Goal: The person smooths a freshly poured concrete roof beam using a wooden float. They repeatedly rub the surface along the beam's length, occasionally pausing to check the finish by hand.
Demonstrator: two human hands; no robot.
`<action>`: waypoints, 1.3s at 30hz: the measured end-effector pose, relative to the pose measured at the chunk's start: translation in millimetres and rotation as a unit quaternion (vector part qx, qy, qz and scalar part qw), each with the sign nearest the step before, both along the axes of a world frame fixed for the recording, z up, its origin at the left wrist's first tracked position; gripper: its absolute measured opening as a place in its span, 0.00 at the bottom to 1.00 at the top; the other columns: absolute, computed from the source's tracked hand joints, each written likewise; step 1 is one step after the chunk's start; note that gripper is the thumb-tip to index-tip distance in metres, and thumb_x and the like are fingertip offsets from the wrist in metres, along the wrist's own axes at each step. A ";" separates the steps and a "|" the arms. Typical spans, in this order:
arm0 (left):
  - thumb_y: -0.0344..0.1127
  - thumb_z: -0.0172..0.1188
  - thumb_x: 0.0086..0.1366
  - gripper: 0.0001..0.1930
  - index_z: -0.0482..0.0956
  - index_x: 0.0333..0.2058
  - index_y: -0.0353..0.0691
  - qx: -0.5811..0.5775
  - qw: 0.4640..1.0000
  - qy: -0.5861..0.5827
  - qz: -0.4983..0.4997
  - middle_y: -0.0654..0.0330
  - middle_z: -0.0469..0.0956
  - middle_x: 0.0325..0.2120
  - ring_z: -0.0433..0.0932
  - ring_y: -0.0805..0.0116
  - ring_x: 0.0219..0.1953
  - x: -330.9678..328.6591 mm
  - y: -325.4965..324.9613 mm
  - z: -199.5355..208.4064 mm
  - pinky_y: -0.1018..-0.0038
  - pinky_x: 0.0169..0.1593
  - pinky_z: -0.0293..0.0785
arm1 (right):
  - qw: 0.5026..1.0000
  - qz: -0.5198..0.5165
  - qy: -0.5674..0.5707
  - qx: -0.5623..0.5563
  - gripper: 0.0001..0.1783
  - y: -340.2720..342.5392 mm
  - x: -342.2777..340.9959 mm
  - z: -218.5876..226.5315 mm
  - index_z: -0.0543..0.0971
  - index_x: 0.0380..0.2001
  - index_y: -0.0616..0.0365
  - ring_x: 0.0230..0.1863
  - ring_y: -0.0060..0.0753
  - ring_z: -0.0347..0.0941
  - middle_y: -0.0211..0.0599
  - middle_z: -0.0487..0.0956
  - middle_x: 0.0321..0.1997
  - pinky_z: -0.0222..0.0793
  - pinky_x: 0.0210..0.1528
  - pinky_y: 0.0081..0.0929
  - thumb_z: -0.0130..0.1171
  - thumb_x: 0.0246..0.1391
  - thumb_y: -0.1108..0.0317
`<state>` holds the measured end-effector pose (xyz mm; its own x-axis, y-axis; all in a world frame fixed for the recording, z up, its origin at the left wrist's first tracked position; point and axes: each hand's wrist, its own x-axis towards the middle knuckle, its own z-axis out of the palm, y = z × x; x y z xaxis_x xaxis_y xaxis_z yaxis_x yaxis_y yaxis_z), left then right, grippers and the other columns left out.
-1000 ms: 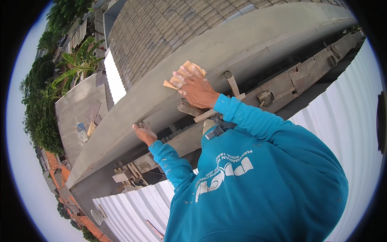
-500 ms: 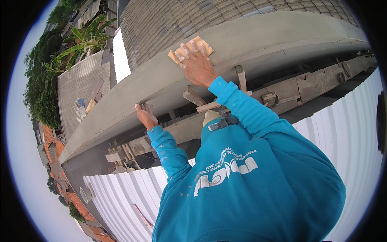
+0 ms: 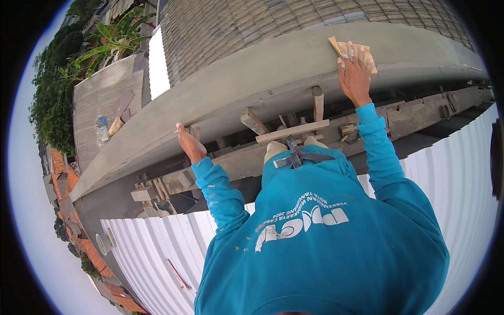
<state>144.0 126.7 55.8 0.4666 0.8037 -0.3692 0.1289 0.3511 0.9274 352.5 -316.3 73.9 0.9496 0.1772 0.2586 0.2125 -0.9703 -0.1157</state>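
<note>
Being pressed against the grey face of the ledge (image 3: 273, 73), the pad (image 3: 371, 62) is being covered by the right hand (image 3: 356, 71), whose fingers are being held spread and nearly flat over it; whether an edge of it is also being pinched by the thumb cannot be told. The pad is being kept right of the middle, below the roof tiles (image 3: 236, 31). The left hand (image 3: 190, 143) is being rested at the ledge's lower edge, loosely spread, with nothing seen in it; its fingertips are being partly hidden there. As for how far along things are, an even grey coat is already being shown over most of the face, to the left of the pad and to its right, so the broad surface seems to be nearing completion. A few small marks (image 3: 261, 100) are being left visible along the lower edge, near the wooden props (image 3: 254, 122), and may be counted as unfinished. The underside is being shaded too deeply for judgement, and what lies under the pad is being concealed. Whether the far right end is being left rougher cannot be told.
</note>
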 end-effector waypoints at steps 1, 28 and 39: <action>0.55 0.48 0.75 0.44 0.35 0.73 0.35 0.005 1.000 0.000 0.001 0.40 0.38 0.74 0.45 0.45 0.75 2.9 -1.2 -2.7 0.47 0.71 0.58 | 0.999 0.034 -0.020 0.035 0.26 25.8 -6.8 -3.6 0.68 0.69 0.43 0.77 0.61 0.46 0.38 0.57 0.78 0.36 0.74 0.69 0.43 0.71 0.59; 0.56 0.45 0.75 0.38 0.47 0.72 0.37 -0.017 0.999 0.047 0.016 0.47 0.47 0.72 0.52 0.49 0.72 47.1 -31.6 17.0 0.45 0.72 0.50 | 0.936 0.328 -0.021 0.128 0.27 210.0 -96.1 -4.3 0.73 0.64 0.54 0.78 0.55 0.46 0.39 0.64 0.74 0.32 0.77 0.60 0.48 0.65 0.56; 0.55 0.44 0.73 0.40 0.51 0.68 0.24 0.085 0.988 0.096 0.085 0.42 0.56 0.69 0.63 0.48 0.67 82.4 -74.3 21.3 0.58 0.68 0.59 | 0.988 -0.132 -0.083 0.020 0.27 -201.6 114.1 -31.2 0.83 0.52 0.56 0.76 0.48 0.54 0.30 0.64 0.74 0.46 0.74 0.62 0.41 0.69 0.51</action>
